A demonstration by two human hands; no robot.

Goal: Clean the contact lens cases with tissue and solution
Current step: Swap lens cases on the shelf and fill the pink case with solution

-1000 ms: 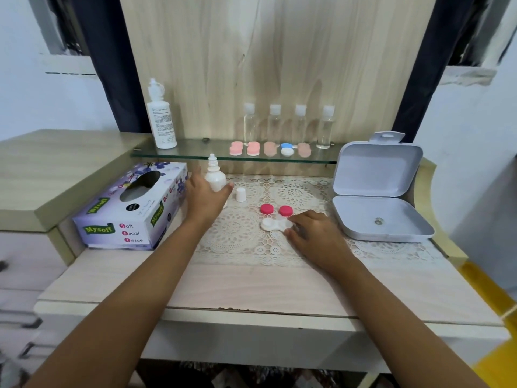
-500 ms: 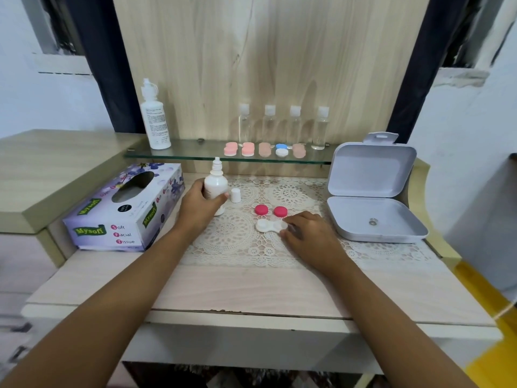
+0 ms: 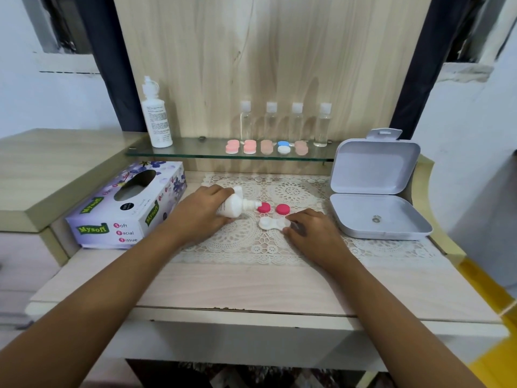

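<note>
My left hand (image 3: 202, 212) grips a small white solution bottle (image 3: 233, 206), tipped on its side with the nozzle pointing right, just left of the pink caps. An open white contact lens case (image 3: 270, 223) lies on the lace mat. My right hand (image 3: 310, 229) pinches its right end, holding it down. Two pink caps (image 3: 272, 208) lie just behind the case. The bottle's small white cap stands behind the bottle, mostly hidden. A purple tissue box (image 3: 128, 208) sits at the left of the table.
An open white plastic box (image 3: 375, 191) stands at the right. A glass shelf (image 3: 195, 155) at the back carries a tall white bottle (image 3: 156, 119), several small clear bottles (image 3: 284, 121) and several lens cases (image 3: 265, 147). A lower wooden cabinet top (image 3: 42, 163) adjoins on the left.
My left hand has tipped the solution bottle from upright to sideways and brought it right, toward the lens case. My right hand has stayed on the case.
</note>
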